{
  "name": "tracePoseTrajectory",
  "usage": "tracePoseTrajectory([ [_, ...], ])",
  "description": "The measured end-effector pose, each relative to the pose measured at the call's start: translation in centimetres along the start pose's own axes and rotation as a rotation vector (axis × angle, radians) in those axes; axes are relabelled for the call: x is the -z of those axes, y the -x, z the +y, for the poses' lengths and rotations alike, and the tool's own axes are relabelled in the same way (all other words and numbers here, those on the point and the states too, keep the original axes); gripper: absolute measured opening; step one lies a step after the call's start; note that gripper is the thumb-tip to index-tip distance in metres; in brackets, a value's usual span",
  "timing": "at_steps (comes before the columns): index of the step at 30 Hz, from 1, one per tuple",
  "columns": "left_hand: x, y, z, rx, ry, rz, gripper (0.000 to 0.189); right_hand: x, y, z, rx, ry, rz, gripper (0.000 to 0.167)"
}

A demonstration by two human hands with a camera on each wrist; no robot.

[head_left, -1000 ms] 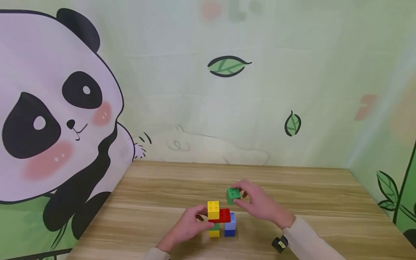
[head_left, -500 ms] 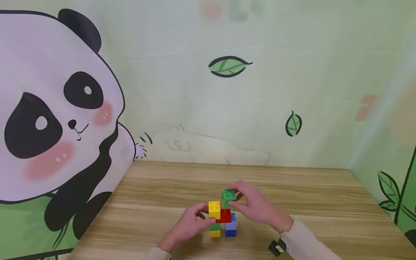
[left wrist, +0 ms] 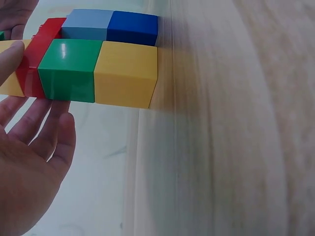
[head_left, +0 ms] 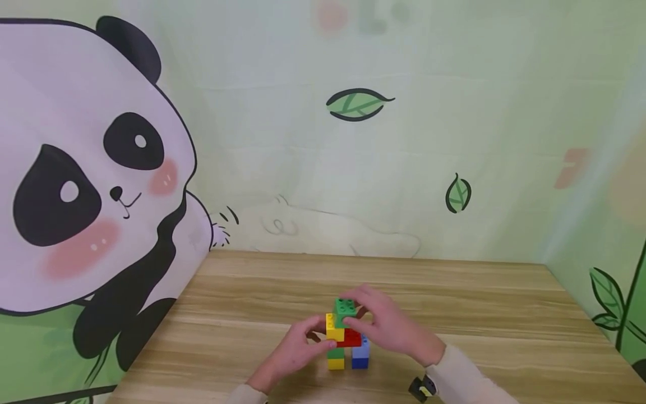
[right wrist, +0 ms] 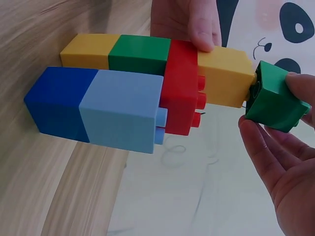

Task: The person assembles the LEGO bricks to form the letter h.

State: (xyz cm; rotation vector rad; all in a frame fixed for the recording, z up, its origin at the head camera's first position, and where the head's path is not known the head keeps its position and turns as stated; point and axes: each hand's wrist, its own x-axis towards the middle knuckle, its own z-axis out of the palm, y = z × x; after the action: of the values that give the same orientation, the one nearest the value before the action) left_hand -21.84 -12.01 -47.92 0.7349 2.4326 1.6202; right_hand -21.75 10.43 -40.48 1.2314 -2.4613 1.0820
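A small structure of toy building blocks stands on the table in the head view. Its left column has a yellow block (head_left: 336, 364) under a green block (head_left: 335, 353); its right column has a dark blue block (head_left: 360, 363) under a light blue one (head_left: 360, 352). A red block (head_left: 351, 338) bridges them, with an upper yellow block (head_left: 334, 332) on its left end. My left hand (head_left: 298, 349) grips the structure around the upper yellow and red blocks. Between thumb and fingers, my right hand (head_left: 387, 322) pinches another green block (right wrist: 273, 98), tilted right at the upper yellow block's studs.
The wooden table (head_left: 252, 286) runs back to a printed cloth wall (head_left: 282, 140) with a panda (head_left: 101, 168) at left. A small black device (head_left: 421, 388) sits by the right sleeve (head_left: 464, 373).
My right hand has carried the green block left, from behind the red block to the top of the upper yellow block. The left hand keeps its hold, and the structure stays standing.
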Motion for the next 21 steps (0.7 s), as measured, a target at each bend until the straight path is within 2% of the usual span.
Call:
tracePoseTrajectory([
  [8,-0.1,0.1,-0.2,-0.004,0.015,0.001,0.030,-0.3,-0.1,-0.3,-0.035,0.026,-0.028,0.040],
  [15,0.0,0.1,-0.2,-0.033,0.013,0.001,0.030,-0.5,-0.1,-0.2,0.010,0.036,-0.024,0.048],
  [21,0.4,0.9,2.9,-0.027,0.021,-0.002,0.027,-0.7,-0.2,-0.3,0.010,0.043,-0.023,0.049],
])
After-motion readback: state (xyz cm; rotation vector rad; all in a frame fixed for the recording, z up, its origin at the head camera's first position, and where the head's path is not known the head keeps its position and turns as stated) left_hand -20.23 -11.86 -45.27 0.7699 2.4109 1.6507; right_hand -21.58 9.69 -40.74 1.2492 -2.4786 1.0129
